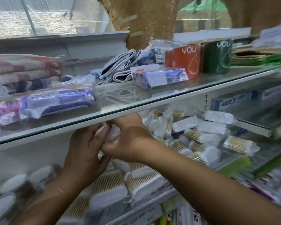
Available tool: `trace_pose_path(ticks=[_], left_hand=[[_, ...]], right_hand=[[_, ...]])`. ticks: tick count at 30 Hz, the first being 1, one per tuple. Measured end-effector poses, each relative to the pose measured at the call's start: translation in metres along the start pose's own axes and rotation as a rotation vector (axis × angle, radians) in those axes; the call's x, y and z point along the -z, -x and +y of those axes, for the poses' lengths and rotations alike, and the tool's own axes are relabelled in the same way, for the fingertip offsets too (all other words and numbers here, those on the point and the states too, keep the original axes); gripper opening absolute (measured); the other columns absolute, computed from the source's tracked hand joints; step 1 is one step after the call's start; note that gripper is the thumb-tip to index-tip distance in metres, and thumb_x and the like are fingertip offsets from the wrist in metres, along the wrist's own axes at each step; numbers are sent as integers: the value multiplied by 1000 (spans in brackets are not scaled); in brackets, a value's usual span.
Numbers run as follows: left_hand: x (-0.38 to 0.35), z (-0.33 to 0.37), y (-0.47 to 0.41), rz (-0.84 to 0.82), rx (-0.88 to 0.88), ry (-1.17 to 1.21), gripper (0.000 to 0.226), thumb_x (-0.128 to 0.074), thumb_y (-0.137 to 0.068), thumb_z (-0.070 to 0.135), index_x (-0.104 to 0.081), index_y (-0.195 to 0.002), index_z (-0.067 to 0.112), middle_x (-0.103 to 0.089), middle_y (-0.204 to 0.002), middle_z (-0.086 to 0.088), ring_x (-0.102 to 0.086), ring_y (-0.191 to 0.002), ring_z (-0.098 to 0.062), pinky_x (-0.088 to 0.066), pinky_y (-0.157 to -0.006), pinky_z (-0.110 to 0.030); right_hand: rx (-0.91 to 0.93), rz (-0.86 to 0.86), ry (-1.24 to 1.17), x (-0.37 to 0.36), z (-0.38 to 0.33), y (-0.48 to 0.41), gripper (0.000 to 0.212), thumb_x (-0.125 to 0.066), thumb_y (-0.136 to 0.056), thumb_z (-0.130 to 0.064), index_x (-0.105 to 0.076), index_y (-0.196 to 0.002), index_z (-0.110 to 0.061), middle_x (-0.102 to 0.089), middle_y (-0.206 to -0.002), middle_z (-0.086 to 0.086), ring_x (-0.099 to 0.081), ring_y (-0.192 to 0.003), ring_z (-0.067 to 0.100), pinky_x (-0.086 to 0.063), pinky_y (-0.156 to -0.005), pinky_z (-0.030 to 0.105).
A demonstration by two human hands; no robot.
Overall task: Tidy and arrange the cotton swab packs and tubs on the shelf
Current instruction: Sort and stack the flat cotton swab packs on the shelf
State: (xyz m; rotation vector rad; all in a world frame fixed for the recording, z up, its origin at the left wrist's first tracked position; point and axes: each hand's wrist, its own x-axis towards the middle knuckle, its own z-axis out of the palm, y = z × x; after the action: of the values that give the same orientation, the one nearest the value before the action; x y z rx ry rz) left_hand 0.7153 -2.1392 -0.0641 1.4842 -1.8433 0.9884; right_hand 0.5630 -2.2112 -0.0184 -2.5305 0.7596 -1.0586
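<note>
Grip: left hand point(86, 148) and right hand point(130, 140) both curl round one white swab pack point(114, 134), just under the glass shelf point(120, 109) front edge (long axis hidden by fingers, can't tell). Forearms angle up toward it. Under the shelf: loose packs point(206, 135) piled right of the hands, blurred tubs point(15, 181) lower left. Orange box point(186, 60) on top.

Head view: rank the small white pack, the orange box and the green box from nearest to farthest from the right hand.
1. The small white pack, gripped by the right hand.
2. The orange box, back of the upper shelf.
3. The green box, beside it, farther right.
</note>
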Motion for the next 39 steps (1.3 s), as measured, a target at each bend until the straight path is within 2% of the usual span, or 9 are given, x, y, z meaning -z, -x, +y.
trace_pose_path(ticks=[3,7,13,17,21,25,30,36,39], left_hand=[[-11,19,-25,27,-81,74,65,-69,-80,30,-48,-135,3,-58,-127,-24,-59,-108,-44,-48,-85,-51],[-31,46,-49,29,-127,91,61,-72,-79,27,-56,-131,-1,-58,-128,-24,-58,-111,-44,-46,-87,-51],[-57,96,-70,63,-193,41,52,-68,-84,36,-57,-127,9,-63,-120,-22,-60,-102,-38,-40,-87,-44],[-72,123,-84,4,-194,-2,51,-69,-84,42,-66,-121,6,-64,-117,-18,-61,-97,-35,-40,-84,-43],[-83,147,-97,-33,-198,-22,53,-69,-83,45,-64,-121,8,-64,-116,-15,-61,-96,-35,-40,-82,-42],[-96,165,-116,-76,-165,-8,57,-73,-79,44,-62,-125,12,-62,-119,-13,-57,-104,-34,-39,-87,-42],[-116,174,-148,-177,-220,-81,64,-71,-72,21,-52,-132,12,-59,-123,-15,-54,-108,-35,-38,-86,-42],[-133,172,-181,-292,-235,-142,71,-80,-67,19,-52,-133,15,-60,-123,-11,-59,-103,-33,-51,-81,-44],[-137,172,-189,-355,-231,-159,72,-83,-65,26,-57,-130,14,-63,-120,-11,-64,-100,-34,-55,-72,-43]], right_hand=[[-70,-55,3,31,16,16,50,-64,-72,-50,-59,-120,-35,-55,-119,-1,-40,-123,20,-35,-101,23],[-109,14,-31,64,44,34,60,-71,-74,-46,-57,-131,-34,-48,-128,1,-40,-127,20,-35,-103,21],[-143,3,-75,97,93,52,61,-78,-70,-40,-62,-128,-31,-51,-135,-2,-47,-129,13,-38,-110,27],[-128,-1,-106,116,122,61,49,-82,-68,-32,-69,-116,-31,-59,-120,-8,-56,-113,4,-41,-101,13],[-144,-2,-90,131,151,65,54,-83,-68,-32,-68,-120,-31,-51,-122,-14,-49,-118,-4,-27,-91,-6],[-145,38,-98,149,174,68,57,-85,-65,-36,-67,-119,-37,-51,-132,-7,-46,-127,2,-35,-103,14],[-212,134,-63,159,203,62,58,-82,-68,-36,-65,-124,-32,-50,-136,-3,-46,-130,10,-34,-106,19],[-309,196,-76,154,227,40,65,-81,-64,-47,-63,-125,-35,-48,-137,-8,-46,-129,12,-39,-108,27],[-279,254,-22,148,232,33,84,-63,-52,-66,-66,-126,-25,-53,-136,4,-46,-130,22,-37,-111,32]])
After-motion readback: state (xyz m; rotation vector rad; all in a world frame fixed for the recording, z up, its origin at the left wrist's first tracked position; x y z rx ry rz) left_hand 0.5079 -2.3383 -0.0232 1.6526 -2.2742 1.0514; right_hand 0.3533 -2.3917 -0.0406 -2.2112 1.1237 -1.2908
